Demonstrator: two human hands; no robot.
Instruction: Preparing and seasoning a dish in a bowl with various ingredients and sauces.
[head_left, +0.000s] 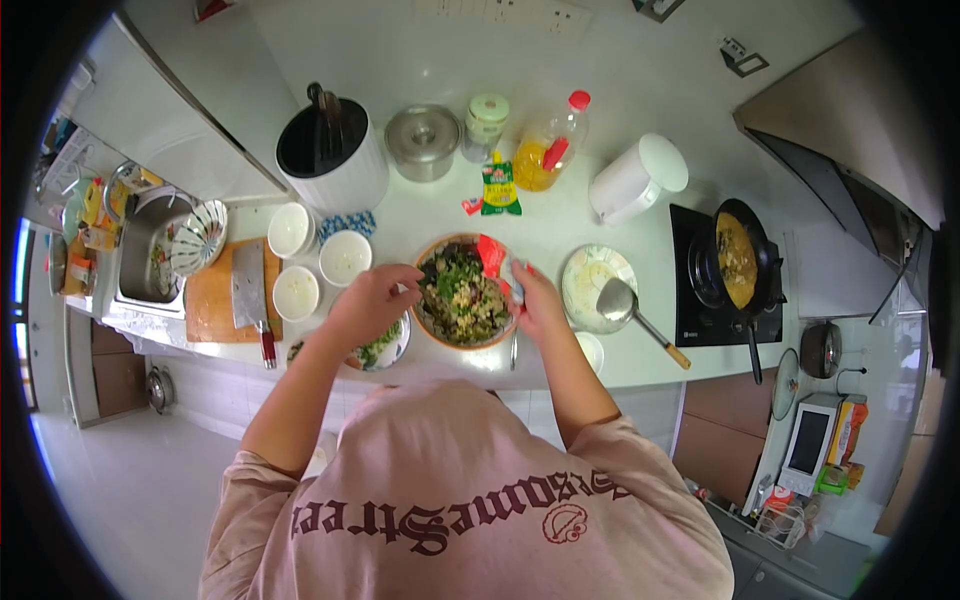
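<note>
A large bowl with an orange rim (442, 340) stands before me, filled with a mix of dark greens, chopped herbs and pale minced bits. At its right side my right hand (535, 298) grips a red-and-white seasoning packet (493, 259), tilted over the food. My left hand (377, 301) hovers at the bowl's left rim with bent fingers and nothing visible in them. Under my left wrist, a plate of chopped green herbs (381, 346) is partly hidden. Several small white bowls, among them one white bowl (346, 259), sit to the left.
A cleaver (247, 285) lies on a wooden cutting board (206, 300) beside the sink (142, 259). To the right, a metal spatula (637, 311) rests on a plate (589, 262); a frying pan (736, 259) sits on the cooktop (690, 322). An oil bottle (551, 146) and kettle (634, 180) stand behind.
</note>
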